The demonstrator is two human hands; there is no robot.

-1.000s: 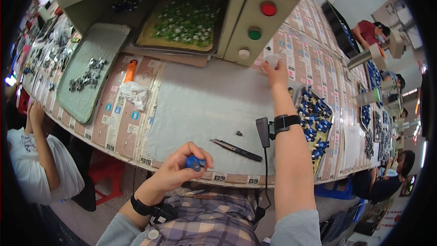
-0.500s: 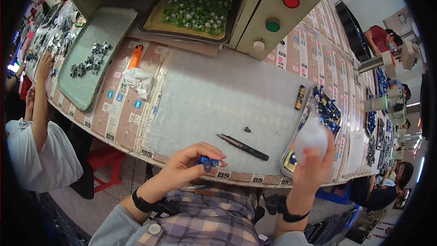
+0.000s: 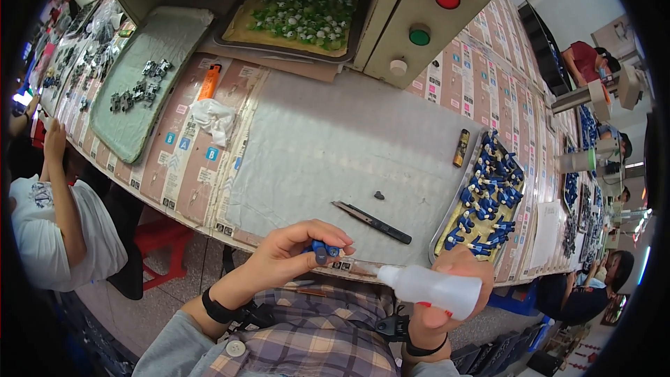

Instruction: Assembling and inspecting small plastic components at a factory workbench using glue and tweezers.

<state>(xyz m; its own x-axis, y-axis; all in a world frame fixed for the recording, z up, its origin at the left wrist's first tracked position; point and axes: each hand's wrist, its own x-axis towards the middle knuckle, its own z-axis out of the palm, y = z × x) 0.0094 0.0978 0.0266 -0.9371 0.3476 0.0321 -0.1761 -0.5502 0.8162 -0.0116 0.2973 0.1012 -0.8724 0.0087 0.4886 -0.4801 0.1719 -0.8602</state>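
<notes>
A: Layout, big to small?

B: Grey work table [image 3: 328, 146] with a control box, red, green and white buttons at the back. Tray of blue parts [image 3: 481, 195] on the table's right side. Black-handled blade tool [image 3: 371, 213] lies near the front edge, free, well apart from both hands.

A: Hands?

B: Right hand [image 3: 447, 293] is clenched around a white squeeze bottle [image 3: 431, 287], held level, nozzle pointing left toward the other hand. Left hand [image 3: 293, 255] pinches a small blue part [image 3: 322, 250] between thumb and fingertips.

A: Part relative to grip?

B: At the fingertips, just off the table's front edge, near the nozzle tip but not touching.
</notes>
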